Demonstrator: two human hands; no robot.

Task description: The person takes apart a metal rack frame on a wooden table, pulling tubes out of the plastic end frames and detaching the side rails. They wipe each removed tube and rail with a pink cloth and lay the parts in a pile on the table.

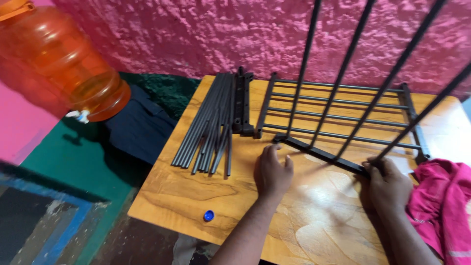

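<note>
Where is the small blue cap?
The blue cap lies near the wooden table's front-left edge, below the bundle of black rods, left of the left hand.

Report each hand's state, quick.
Left hand: open, fingers touching the black rack frame.
Right hand: closed on the frame's end.

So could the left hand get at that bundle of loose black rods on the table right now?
Probably yes: the left hand rests beside the rods, with only bare table between them.

Home room: pink wall, water jug
</note>
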